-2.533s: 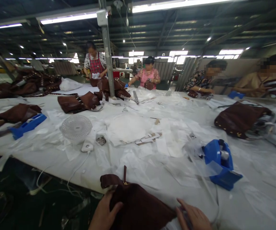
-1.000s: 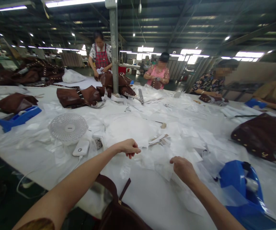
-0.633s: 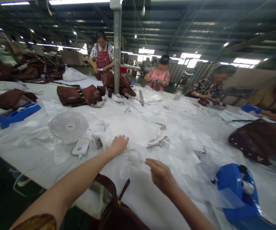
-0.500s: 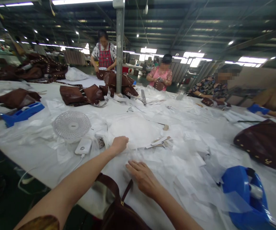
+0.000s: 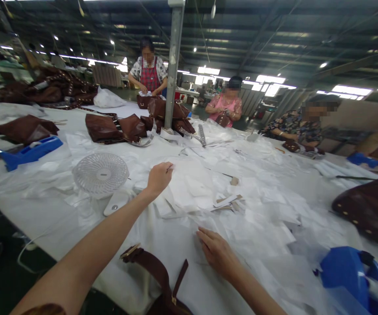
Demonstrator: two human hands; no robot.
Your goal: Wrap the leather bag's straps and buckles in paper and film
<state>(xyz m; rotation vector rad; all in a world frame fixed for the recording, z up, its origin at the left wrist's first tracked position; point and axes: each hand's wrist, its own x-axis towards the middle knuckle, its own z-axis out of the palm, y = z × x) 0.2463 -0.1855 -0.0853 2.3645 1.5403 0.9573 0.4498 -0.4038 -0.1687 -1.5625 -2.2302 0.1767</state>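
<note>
Pinching paper (image 5: 190, 181) on the hall's (image 5: 241, 39) cluttered table (image 5: 158, 240), the left hand (image 5: 159, 178) is closed, right hand (image 5: 217, 253) open, empty.

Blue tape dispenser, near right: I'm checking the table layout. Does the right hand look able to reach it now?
Probably yes. The right hand looks open, and only loose white sheets and thin clear film seem to lie between it and the blue tape dispenser, nothing tall.
</note>
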